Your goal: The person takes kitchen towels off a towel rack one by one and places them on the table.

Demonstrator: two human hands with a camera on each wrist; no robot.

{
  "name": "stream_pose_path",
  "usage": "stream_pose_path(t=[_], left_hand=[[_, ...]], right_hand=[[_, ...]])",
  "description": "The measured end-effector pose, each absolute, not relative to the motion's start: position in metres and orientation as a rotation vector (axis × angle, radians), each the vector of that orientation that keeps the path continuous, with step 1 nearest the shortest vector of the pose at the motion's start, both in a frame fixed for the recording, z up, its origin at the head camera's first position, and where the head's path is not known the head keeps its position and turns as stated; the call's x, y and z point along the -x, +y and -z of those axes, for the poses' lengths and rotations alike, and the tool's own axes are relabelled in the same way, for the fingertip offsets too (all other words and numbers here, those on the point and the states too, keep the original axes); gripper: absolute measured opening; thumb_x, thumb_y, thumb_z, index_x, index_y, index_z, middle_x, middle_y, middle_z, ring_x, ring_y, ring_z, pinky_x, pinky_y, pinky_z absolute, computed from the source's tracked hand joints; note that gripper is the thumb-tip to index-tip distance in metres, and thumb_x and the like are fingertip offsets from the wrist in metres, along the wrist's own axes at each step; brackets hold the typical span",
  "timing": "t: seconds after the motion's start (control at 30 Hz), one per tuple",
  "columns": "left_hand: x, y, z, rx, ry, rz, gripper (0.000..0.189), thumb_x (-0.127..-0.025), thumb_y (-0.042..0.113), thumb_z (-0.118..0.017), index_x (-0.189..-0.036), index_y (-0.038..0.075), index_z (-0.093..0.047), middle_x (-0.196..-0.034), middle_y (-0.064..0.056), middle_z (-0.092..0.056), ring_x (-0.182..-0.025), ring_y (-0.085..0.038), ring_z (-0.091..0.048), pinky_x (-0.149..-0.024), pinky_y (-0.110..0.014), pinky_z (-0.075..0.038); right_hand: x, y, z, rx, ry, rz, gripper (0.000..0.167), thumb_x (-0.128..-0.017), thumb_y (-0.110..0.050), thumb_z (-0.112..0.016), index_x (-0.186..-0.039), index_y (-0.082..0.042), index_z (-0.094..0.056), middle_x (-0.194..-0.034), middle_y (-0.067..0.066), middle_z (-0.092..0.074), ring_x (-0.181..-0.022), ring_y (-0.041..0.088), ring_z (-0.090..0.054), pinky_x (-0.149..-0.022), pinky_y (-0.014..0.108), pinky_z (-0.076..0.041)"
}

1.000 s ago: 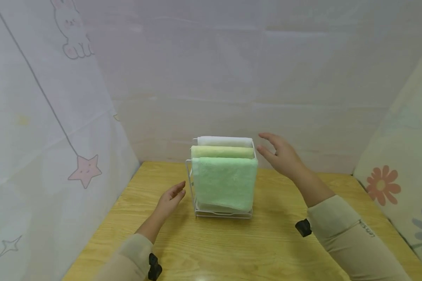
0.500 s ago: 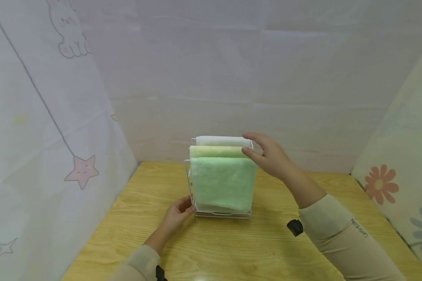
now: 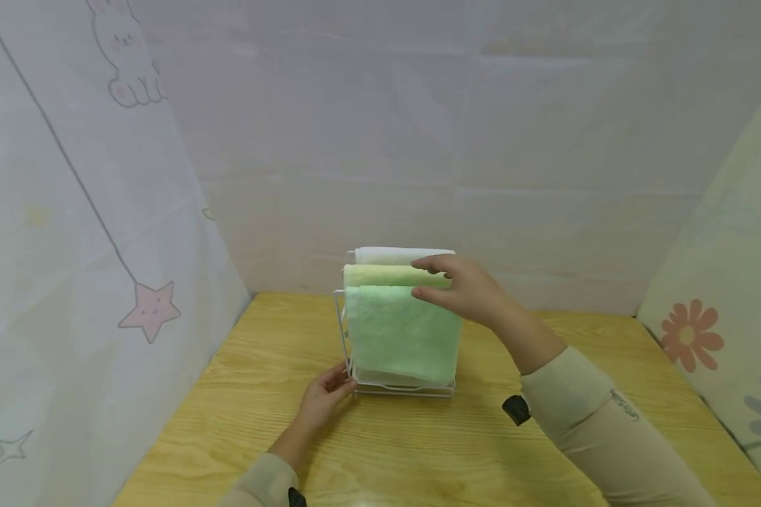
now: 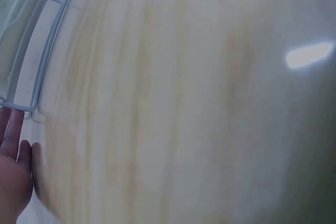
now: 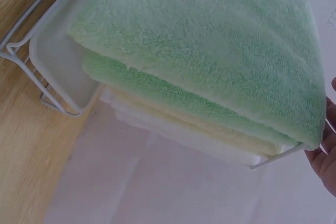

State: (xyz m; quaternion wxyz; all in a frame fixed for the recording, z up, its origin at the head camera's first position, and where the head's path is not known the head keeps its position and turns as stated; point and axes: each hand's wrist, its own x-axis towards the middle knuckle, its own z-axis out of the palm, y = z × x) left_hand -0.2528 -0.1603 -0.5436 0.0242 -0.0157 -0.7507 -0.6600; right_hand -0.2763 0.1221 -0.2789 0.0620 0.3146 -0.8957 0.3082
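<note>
A white wire towel rack (image 3: 403, 393) carries three folded towels over its bars: a green towel (image 3: 406, 334) in front, a yellow towel (image 3: 377, 274) behind it and a white towel (image 3: 406, 252) at the back. At the rack's lower left corner, my left hand (image 3: 320, 400) holds the base, thumb in front and fingers behind. In the left wrist view its fingertips meet the wire (image 4: 38, 85). My right hand (image 3: 469, 285) is over the upper right of the towels, thumb and fingers spread apart, thumb by the green towel's top edge. The right wrist view shows a white tray (image 5: 58, 51) in the rack's base.
The rack stands on a wooden table (image 3: 412, 451). Pale cloth walls enclose it: a left one with a printed star (image 3: 150, 312), a back one (image 3: 545, 176) close behind the table, and a right one with a printed flower (image 3: 691, 334).
My left hand has come down and right to the rack's lower left corner and stays there. My right hand has moved left and slightly down from beside the rack to over the towels.
</note>
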Motion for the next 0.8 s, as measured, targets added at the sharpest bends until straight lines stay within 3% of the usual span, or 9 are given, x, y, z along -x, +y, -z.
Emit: stream_pose_path(t=[0.2, 0.57, 0.8], left_hand=[[0.251, -0.159, 0.546, 0.021, -2.274, 2.09, 0.052, -0.091, 0.012, -0.069, -0.139, 0.001, -0.051, -0.131, -0.024, -0.06, -0.122, -0.036, -0.058, -0.093, -0.027, -0.054], [0.25, -0.156, 0.546, -0.011, -2.271, 2.114, 0.051, -0.091, 0.013, -0.07, -0.138, 0.002, -0.053, -0.127, -0.025, -0.063, -0.118, -0.033, -0.06, -0.089, -0.022, -0.053], [0.251, -0.156, 0.548, -0.015, -2.285, 2.113, 0.052, -0.09, 0.013, -0.071, -0.138, 0.002, -0.053, -0.126, -0.025, -0.064, -0.118, -0.033, -0.061, -0.088, -0.023, -0.053]], right_hand=[[0.282, 0.109, 0.279, -1.012, -2.805, -0.852, 0.053, -0.089, -0.037, -0.072, -0.136, -0.017, -0.058, -0.136, 0.001, -0.061, -0.119, 0.025, -0.059, -0.097, 0.045, -0.051], [0.288, 0.097, 0.281, -0.961, -2.946, -0.854, 0.05, -0.087, -0.037, -0.074, -0.133, -0.022, -0.061, -0.132, 0.001, -0.065, -0.122, 0.022, -0.059, -0.1, 0.042, -0.051], [0.29, 0.094, 0.282, -0.87, -2.961, -1.048, 0.045, -0.085, -0.03, -0.077, -0.126, -0.018, -0.067, -0.127, 0.004, -0.068, -0.119, 0.022, -0.062, -0.099, 0.04, -0.051]])
